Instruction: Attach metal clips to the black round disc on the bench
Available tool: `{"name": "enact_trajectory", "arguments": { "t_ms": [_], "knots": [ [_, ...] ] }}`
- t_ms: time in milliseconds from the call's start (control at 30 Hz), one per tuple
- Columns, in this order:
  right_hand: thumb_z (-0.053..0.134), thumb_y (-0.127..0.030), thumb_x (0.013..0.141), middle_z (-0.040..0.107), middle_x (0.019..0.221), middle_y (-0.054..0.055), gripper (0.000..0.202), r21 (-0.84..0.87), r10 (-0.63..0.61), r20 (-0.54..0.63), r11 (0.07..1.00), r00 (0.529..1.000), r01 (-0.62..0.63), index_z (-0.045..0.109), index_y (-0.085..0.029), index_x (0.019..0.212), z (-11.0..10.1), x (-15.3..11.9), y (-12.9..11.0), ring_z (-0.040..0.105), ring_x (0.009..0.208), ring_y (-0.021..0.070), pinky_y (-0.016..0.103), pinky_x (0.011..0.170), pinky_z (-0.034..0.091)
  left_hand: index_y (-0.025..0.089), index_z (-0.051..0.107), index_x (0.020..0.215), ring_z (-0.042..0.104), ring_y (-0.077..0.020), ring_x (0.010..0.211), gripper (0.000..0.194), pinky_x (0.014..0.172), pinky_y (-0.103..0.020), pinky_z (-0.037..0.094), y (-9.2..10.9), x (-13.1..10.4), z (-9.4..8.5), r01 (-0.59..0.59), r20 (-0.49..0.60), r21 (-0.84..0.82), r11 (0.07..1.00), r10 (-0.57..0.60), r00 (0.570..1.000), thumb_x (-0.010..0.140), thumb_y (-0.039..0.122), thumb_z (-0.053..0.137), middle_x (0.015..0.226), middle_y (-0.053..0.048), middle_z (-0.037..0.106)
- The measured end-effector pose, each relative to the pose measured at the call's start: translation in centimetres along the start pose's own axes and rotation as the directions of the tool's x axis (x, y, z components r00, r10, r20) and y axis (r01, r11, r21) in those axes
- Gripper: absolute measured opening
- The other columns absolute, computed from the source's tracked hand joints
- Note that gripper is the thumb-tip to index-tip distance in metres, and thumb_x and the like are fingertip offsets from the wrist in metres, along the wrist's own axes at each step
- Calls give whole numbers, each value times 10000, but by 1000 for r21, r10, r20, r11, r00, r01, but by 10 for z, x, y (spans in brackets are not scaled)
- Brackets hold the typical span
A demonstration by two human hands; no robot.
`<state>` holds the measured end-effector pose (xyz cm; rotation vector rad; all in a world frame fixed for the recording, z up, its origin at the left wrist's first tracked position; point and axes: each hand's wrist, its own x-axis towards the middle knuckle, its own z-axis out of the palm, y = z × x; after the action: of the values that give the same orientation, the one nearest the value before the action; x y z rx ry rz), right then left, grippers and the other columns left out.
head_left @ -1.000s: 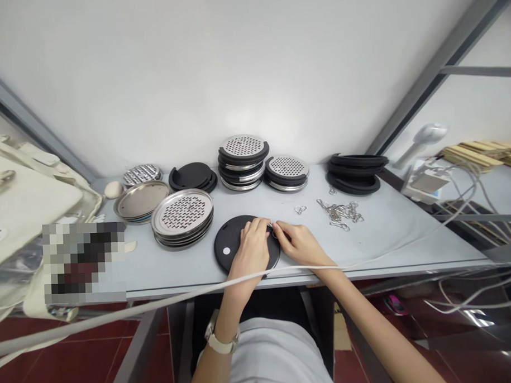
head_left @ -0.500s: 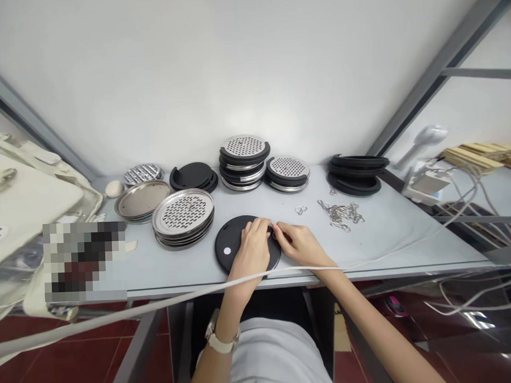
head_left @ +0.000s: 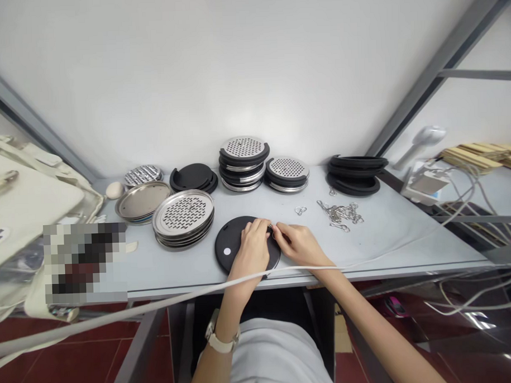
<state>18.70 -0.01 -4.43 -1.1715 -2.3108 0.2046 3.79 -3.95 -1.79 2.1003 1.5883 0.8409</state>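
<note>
A black round plastic base (head_left: 228,262) with a white dot lies flat near the table's front edge. My left hand (head_left: 254,244) rests over its right half, fingers closed together and pressing it down, fingertips at the far right rim. At that rim my right hand (head_left: 297,243) pinches a small metal wire clip (head_left: 273,231) between thumb and forefinger; most of the clip is hidden by the fingers. To the right lie a loose wire clip (head_left: 300,210) and a pile of similar wire clips (head_left: 342,213).
Stacked metal grater discs (head_left: 183,213) and plain metal discs (head_left: 142,200) stand left. Behind are a tall stack of black-rimmed graters (head_left: 245,164), a shorter one (head_left: 287,173) and black rings (head_left: 358,177). A white cable (head_left: 167,303) crosses in front of my forearms.
Both hands stay at the rim of the black base with almost no visible movement. The view shifts very slightly.
</note>
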Motion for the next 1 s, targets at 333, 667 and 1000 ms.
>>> {"name": "enact_trajectory", "arguments": {
  "t_ms": [333, 667, 1000],
  "knots": [
    [332, -282, 940, 546, 547, 11, 324, -16, 8, -35, 1000, 999, -8, 530, -181, 704, 1, 0, -1, 464, 469, 114, 225, 509, 290, 217, 496, 1045, 491, -182, 1065, 250, 994, -372, 340, 0, -1, -2, -19, 11, 0, 1000, 19, 1000, 914, 97, 319, 1102, -42, 560],
    [342, -293, 934, 491, 524, -16, 311, 110, 71, -63, 992, 996, -64, 475, -197, 669, -3, 1, -2, 405, 435, 101, 217, 486, 289, 228, 494, 1055, 489, -182, 1065, 263, 1001, -376, 333, 3, -2, -4, -26, 28, 17, 1000, 25, 999, 919, 108, 303, 1065, -37, 558],
    [346, -286, 930, 479, 530, -28, 313, 170, 68, 73, 982, 995, -80, 497, -192, 672, -4, 2, 0, 392, 446, 92, 212, 495, 272, 218, 487, 1046, 493, -181, 1068, 244, 1008, -371, 324, 1, -2, -1, -26, 11, 13, 1000, 26, 1000, 921, 102, 313, 1108, -35, 559]
  ]
}}
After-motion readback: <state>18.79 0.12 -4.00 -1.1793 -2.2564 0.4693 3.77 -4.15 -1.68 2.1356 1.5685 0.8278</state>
